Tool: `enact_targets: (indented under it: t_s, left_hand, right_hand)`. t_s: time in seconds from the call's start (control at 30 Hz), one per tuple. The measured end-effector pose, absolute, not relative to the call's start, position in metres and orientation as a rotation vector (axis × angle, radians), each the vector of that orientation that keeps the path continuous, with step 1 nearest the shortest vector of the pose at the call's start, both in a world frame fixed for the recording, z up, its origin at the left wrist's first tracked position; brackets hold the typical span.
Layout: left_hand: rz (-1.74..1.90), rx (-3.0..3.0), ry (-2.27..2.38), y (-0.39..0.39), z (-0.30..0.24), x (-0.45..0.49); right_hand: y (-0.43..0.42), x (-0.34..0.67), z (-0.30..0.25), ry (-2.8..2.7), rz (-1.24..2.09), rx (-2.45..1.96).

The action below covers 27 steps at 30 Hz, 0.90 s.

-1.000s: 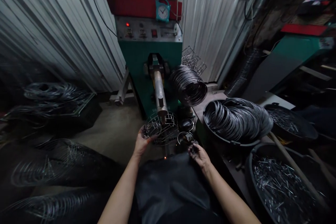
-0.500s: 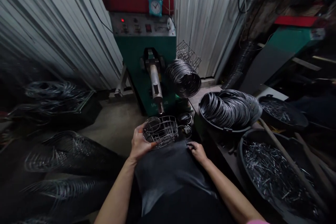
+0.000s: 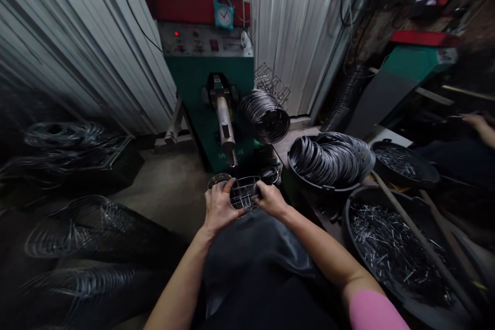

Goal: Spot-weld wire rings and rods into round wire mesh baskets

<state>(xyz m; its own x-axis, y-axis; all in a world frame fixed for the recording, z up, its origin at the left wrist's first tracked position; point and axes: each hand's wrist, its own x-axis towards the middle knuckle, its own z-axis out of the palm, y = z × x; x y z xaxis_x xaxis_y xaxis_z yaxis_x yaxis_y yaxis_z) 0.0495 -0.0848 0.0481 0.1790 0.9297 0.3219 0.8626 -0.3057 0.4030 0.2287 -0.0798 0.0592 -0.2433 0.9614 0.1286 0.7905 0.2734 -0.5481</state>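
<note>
A small wire basket frame (image 3: 243,193) rests over my lap, just below the welding arm (image 3: 225,126) of the green machine (image 3: 204,82). My left hand (image 3: 218,209) grips its left side with fingers curled over the rim. My right hand (image 3: 270,200) holds its right side, fingers closed on the wires. A dark apron (image 3: 251,263) covers my knees beneath both hands.
A coil of wire rings (image 3: 265,116) hangs right of the machine. Black tubs hold wire rings (image 3: 328,157) and short metal rods (image 3: 390,250) at right. Stacked wire frames (image 3: 88,227) lie at left. Another person's hand (image 3: 477,124) shows at far right.
My left hand pulled the basket frame off the welding arm and down to my lap. My right hand moved left from beside the lap and took hold of the frame's right side.
</note>
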Motion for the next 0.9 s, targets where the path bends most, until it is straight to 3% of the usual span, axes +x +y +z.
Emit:
enact_targets:
  t_s: [0.2, 0.33, 0.9]
  left_hand:
    - [0.728, 2.267, 1.752, -0.085, 0.045, 0.047]
    - [0.707, 2.200, 1.745, -0.084, 0.046, 0.045]
    - [0.693, 2.141, 1.689, -0.077, 0.036, 0.036]
  right_hand:
    - [-0.083, 0.237, 0.043, -2.174, 0.794, -1.186]
    - [-0.079, 0.246, 0.048, -2.340, 0.804, -1.004]
    - [-0.074, 0.240, 0.035, -2.391, 0.679, -0.966]
